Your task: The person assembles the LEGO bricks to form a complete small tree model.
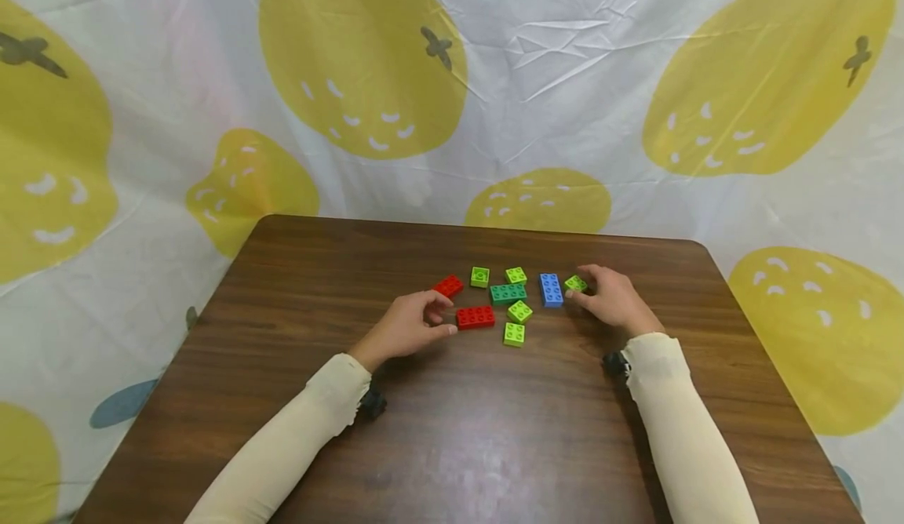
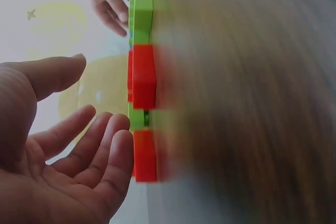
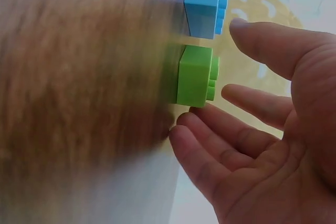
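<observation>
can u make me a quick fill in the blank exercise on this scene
The left hand is nearest two bricks coloured ____.
The eight-stud brick nearest the right hand is ____.
Lime-green bricks visible in the head view number ____.
Fruits printed on the cloth backdrop are ____.

Missing words: red; blue; five; yellow

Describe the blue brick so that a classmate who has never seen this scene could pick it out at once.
On the brown table, look between the left hand and the right hand. Close to the right hand, just left of a small lime brick, lies the oblong blue brick, studs up. It is the only blue one; the others are red or green.
</observation>
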The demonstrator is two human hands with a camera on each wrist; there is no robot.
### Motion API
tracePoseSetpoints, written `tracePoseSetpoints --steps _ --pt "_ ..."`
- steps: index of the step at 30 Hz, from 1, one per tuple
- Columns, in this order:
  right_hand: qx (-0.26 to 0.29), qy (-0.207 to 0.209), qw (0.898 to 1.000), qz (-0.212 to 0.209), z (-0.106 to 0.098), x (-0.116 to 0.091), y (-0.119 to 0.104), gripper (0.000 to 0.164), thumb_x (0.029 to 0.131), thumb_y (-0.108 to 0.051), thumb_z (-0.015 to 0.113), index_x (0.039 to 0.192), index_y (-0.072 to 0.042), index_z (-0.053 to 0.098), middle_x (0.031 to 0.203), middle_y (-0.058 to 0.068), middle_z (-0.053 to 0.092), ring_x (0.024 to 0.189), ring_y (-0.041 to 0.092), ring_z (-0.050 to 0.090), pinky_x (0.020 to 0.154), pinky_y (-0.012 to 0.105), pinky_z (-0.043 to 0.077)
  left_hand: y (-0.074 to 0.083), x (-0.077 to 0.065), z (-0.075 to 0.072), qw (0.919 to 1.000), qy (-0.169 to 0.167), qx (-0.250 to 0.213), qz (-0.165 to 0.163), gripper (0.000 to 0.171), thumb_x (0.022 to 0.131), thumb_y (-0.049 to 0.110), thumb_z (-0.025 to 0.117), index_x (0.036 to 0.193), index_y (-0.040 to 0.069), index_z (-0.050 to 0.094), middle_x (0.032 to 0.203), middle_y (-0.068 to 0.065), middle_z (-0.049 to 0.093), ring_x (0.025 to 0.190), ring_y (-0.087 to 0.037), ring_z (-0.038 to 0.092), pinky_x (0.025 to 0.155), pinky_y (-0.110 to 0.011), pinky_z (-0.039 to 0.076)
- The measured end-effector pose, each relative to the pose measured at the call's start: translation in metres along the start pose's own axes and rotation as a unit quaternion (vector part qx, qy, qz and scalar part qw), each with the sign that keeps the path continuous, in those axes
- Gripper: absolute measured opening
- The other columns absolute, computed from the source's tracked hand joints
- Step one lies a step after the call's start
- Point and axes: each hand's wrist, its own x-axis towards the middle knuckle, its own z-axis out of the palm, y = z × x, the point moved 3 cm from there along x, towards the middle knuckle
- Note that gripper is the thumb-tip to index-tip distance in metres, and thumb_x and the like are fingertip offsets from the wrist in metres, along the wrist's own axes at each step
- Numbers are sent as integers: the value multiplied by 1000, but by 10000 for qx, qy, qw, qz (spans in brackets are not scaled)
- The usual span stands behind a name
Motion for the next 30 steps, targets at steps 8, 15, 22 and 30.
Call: tracePoseSetpoints --steps 8,15,22,30 --pt "-114 26 9999 -37 3 4 2 60 102 -31 70 147 5 55 141 29 63 126 46 63 106 63 49 10 9 17 9977 -168 -649 -105 43 89 26 87 125 9 71 118 -6 75 100 -15 72 92 -36 60" --pt "-112 98 9999 25 2 8 3 49 100 -20 70 141 6 60 128 28 70 113 42 69 98 59 54 17 19 35 9953 -466 -846 7 42 89 24 87 123 5 71 115 -10 76 96 -13 74 91 -32 61" --pt "-3 139 9998 119 -1 8 3 42 99 -15 70 136 4 64 119 26 73 105 38 70 91 55 56 27 24 42 9937 -560 -967 77 40 89 22 87 122 3 73 117 -11 77 99 -16 76 90 -31 62" --pt "128 77 9997 183 0 2 3 41 98 -16 69 136 0 66 117 23 74 104 36 70 88 52 56 33 28 56 9938 -789 -790 5 47 89 27 88 129 9 73 123 -8 77 103 -14 77 91 -31 62"
